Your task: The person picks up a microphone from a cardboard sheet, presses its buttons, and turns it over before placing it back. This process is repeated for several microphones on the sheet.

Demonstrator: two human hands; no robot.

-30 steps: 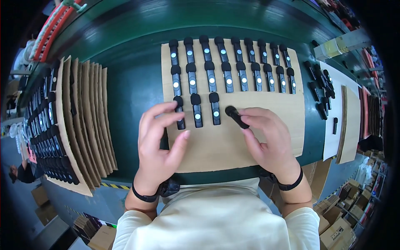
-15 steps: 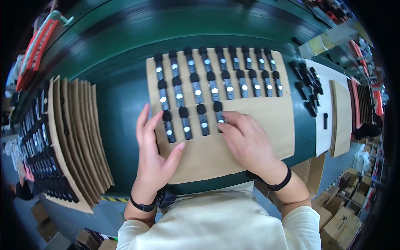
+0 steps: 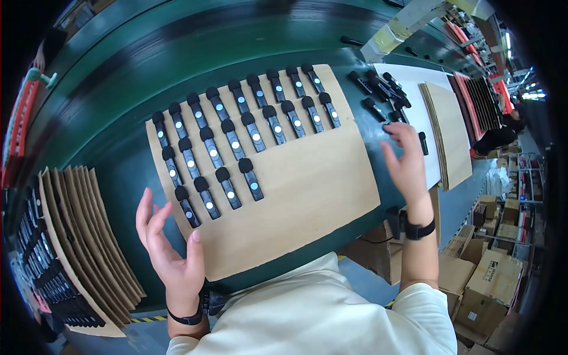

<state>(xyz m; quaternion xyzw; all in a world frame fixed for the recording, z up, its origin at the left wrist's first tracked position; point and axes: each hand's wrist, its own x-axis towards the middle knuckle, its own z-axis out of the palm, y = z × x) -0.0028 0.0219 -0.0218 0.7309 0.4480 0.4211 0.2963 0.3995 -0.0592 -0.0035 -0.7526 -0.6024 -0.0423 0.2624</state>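
Small black clip-on microphones with round foam tops (image 3: 252, 182) lie in three rows on a cardboard sheet (image 3: 307, 195). The front row holds several at its left end. My left hand (image 3: 171, 254) is open by the sheet's left front corner, its fingers spread and holding nothing, close to the front row's leftmost microphone (image 3: 187, 208). Out past the sheet's right edge, my right hand (image 3: 408, 163) reaches with thumb and fingers apart. Its fingertips are at a pile of loose microphones (image 3: 383, 89); whether they touch one I cannot tell.
A green work surface (image 3: 118, 171) lies under the sheet. Upright cardboard sheets with more microphones (image 3: 77, 231) stand at left. On the right are a white sheet (image 3: 432, 151), a cardboard stack (image 3: 452, 136) and a taped post (image 3: 402, 29). Cardboard boxes (image 3: 491, 284) stand below right.
My right hand has let go of the last microphone in the front row and moved right to the loose pile. My left hand stays open near the sheet. The view has turned right.
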